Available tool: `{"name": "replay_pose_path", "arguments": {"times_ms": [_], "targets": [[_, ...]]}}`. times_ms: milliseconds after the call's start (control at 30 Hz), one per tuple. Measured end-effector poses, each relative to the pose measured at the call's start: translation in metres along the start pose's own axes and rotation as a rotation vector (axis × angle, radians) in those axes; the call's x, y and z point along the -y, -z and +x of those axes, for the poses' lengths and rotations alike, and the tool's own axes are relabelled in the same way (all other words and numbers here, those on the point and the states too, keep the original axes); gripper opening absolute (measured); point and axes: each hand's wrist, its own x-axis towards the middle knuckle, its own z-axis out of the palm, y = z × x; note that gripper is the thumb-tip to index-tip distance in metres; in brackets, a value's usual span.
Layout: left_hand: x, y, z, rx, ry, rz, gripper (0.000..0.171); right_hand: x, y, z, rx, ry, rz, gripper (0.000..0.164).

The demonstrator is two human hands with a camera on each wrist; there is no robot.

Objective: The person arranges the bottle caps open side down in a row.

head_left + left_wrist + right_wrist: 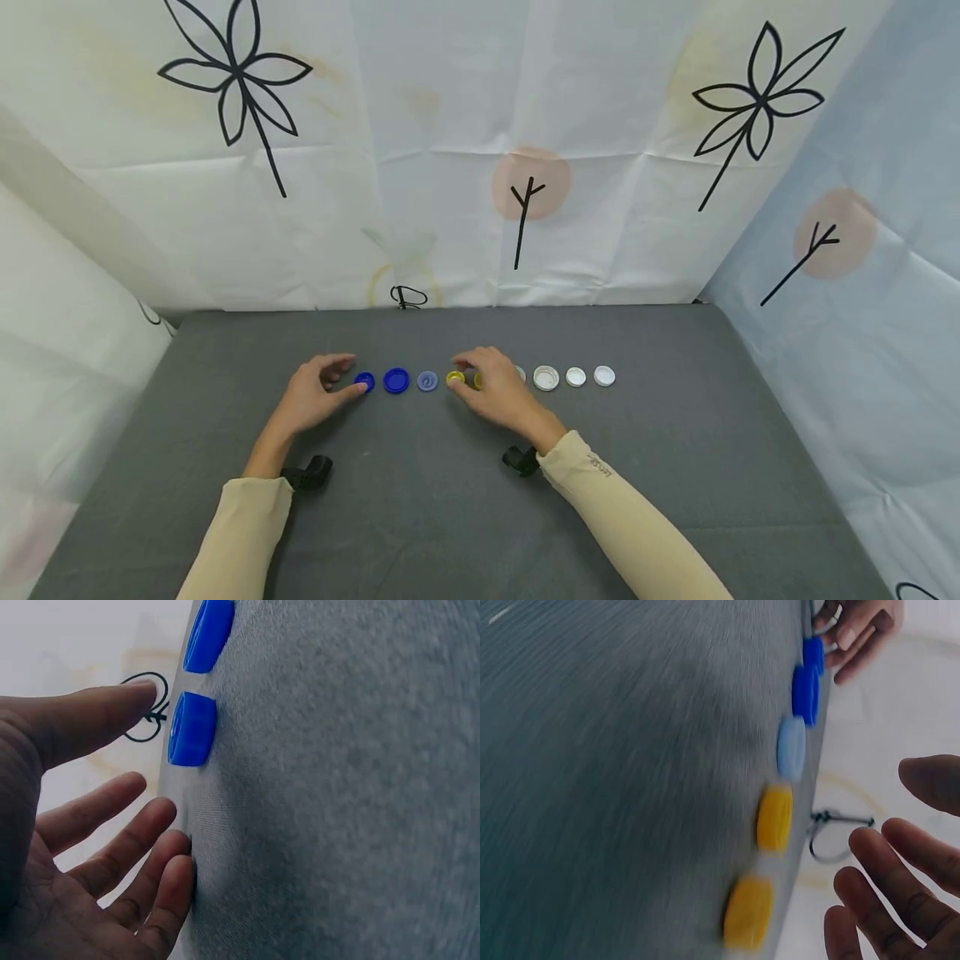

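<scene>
A row of bottle caps lies across the table. My left hand [311, 396] is at its left end, thumb and fingers spread, beside the small blue cap [193, 729]; it holds nothing. In the head view the thumb tip overlaps that cap's edge. To its right come a larger blue cap [396, 381] and a light blue cap [791, 748]. My right hand [501, 390] hovers over the middle of the row, fingers apart and empty, near two yellow caps [775, 817]. It partly hides the second yellow cap [748, 912] and a white cap [521, 373] in the head view.
Further right in the row lie a wide white cap [546, 377], a smaller white cap [575, 377] and another white cap [604, 376]. The grey cloth-covered table [420, 517] ends at a white printed curtain [450, 250] behind and at both sides.
</scene>
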Motion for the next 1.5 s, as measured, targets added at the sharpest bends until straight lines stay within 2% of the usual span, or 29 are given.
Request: {"name": "replay_pose_path", "arguments": {"times_ms": [300, 500, 700, 933, 1133, 1367, 1500], "targets": [[0.007, 0.004, 0.000, 0.063, 0.024, -0.042, 0.060, 0.022, -0.033, 0.042, 0.135, -0.003, -0.100, 0.045], [0.008, 0.007, 0.001, 0.059, 0.004, -0.043, 0.054, 0.030, -0.052, 0.064, 0.209, -0.051, -0.137, 0.054], [0.007, 0.008, 0.002, 0.057, 0.031, -0.002, 0.047, 0.037, -0.064, 0.076, 0.266, -0.078, -0.171, 0.054], [0.006, 0.008, 0.005, 0.063, 0.047, 0.025, 0.039, 0.046, -0.075, 0.081, 0.264, -0.090, -0.279, 0.047], [0.006, 0.007, 0.006, 0.058, 0.034, 0.033, 0.031, 0.049, -0.083, 0.082, 0.253, -0.105, -0.334, 0.039], [0.005, 0.005, 0.007, 0.059, 0.004, 0.032, 0.029, 0.048, -0.089, 0.079, 0.229, -0.101, -0.349, 0.033], [0.001, 0.007, 0.006, 0.054, 0.018, 0.018, 0.029, 0.048, -0.087, 0.078, 0.213, -0.087, -0.324, 0.034]]}}
